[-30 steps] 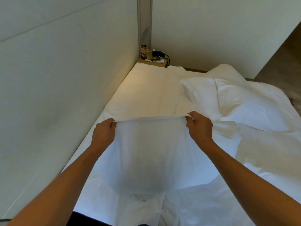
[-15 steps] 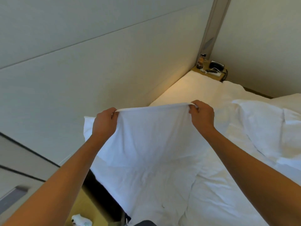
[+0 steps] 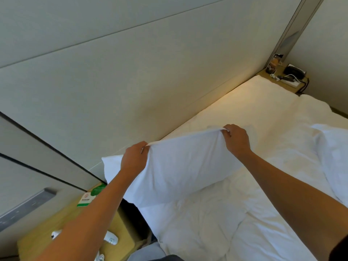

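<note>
Left hand (image 3: pixel 134 159) and right hand (image 3: pixel 237 140) each pinched a top corner of the soft white cotton pillowcase (image 3: pixel 180 166), fingers curled tight; cloth hung taut between them, above the rumpled white bed (image 3: pixel 216 223).

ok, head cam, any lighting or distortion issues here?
Head view: warm light pools on the bed along the wall; the wide-angle lens curves the wall seams; pillowcase, left hand and right hand are sharp, no glare.
</note>
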The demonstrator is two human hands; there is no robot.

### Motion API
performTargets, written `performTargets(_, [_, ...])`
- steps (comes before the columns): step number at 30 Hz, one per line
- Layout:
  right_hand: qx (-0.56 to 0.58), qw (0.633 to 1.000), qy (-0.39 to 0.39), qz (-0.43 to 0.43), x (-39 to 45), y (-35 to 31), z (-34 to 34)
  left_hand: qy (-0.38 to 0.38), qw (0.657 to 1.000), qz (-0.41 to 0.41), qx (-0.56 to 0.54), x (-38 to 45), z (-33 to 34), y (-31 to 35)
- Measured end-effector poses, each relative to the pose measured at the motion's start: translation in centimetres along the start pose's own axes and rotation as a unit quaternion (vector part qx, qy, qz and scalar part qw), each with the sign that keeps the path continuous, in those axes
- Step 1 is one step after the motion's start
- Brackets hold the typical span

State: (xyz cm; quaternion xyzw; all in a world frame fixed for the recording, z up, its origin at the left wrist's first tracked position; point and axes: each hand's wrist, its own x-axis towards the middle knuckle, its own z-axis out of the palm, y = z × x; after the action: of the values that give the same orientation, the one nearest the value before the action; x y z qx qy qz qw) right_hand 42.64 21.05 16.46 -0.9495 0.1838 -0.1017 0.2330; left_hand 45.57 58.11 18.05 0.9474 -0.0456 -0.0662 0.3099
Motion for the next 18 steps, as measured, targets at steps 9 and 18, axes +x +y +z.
performTargets(9, [0.024,0.998,0.061,0.015,3.5,0.5,-1.7,-0.089,0.988,-0.072,-0.102,5.5,-0.3,2.4])
performTargets(18, [0.006,0.997,0.070,0.038,10.2,0.3,-1.6,-0.154,0.981,-0.060,-0.104,8.7,0.1,3.7])
